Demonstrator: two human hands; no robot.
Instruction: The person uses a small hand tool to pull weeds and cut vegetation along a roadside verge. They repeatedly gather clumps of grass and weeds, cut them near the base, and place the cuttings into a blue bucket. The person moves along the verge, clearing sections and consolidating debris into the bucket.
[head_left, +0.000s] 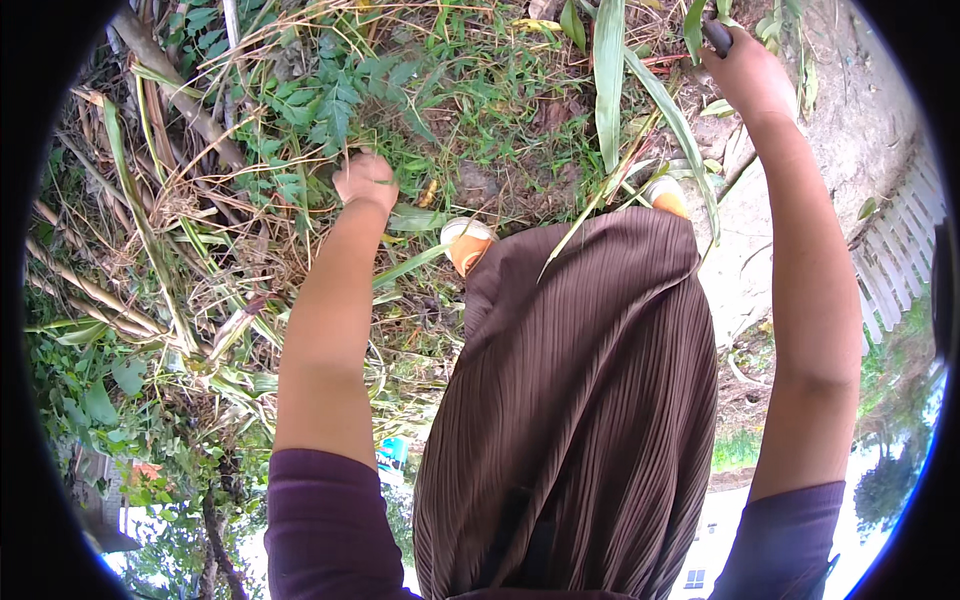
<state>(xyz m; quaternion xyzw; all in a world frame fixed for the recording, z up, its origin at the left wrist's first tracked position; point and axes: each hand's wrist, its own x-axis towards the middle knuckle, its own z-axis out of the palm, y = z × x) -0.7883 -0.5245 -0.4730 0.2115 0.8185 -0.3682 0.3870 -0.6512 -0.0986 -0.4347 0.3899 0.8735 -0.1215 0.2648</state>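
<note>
My left hand (366, 178) is low among grass and dry stalks beside a leafy green weed (337, 94); its fingers are curled, and whether they grip any stems is hidden. At the upper right, my right hand (750, 75) is closed around a dark handle (718, 37); the tool's far end is not visible. Long green leaf blades (609, 82) hang between the hands, left of the right hand. Brown pleated fabric (585, 360) covers my legs, with the tips of two orange and white shoes (469, 241) showing beyond it.
Dry stalks and cut stems (161, 262) lie heaped at the left, with a thick branch (180, 90) above them. Bare pale soil (847, 97) stretches along the right, near a white slatted fence (904, 232). Short grass (495, 90) grows ahead of the shoes.
</note>
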